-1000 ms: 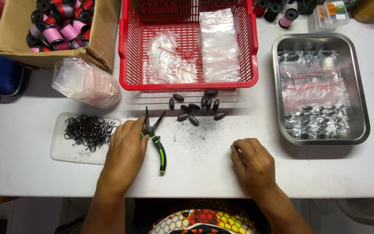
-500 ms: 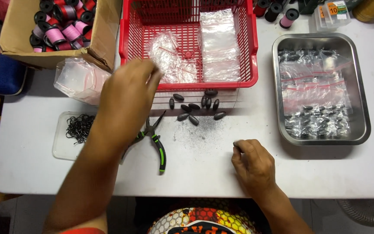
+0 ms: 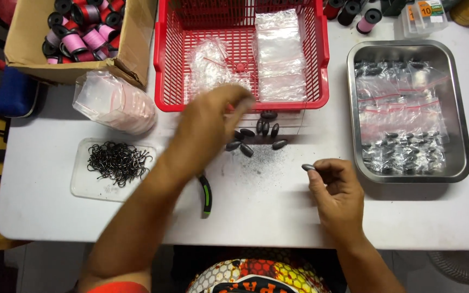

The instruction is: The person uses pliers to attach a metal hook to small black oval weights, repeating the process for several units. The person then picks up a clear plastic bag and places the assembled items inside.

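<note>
White tabletop (image 3: pixel 278 211) carried a red basket (image 3: pixel 321 54) at its far edge. Just in front of the basket lay dark oval sinkers (image 3: pixel 261 135), and the left hand (image 3: pixel 213 122) hovered blurred over them; I could not tell its grip. Nearer than the basket, the right hand (image 3: pixel 337 190) pinched one sinker (image 3: pixel 308 167) between fingertips.

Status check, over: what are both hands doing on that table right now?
Left hand blurred at the red basket rim, grip unclear. Right hand pinching one dark oval weight. Loose weights and pliers on the table between them.
</note>
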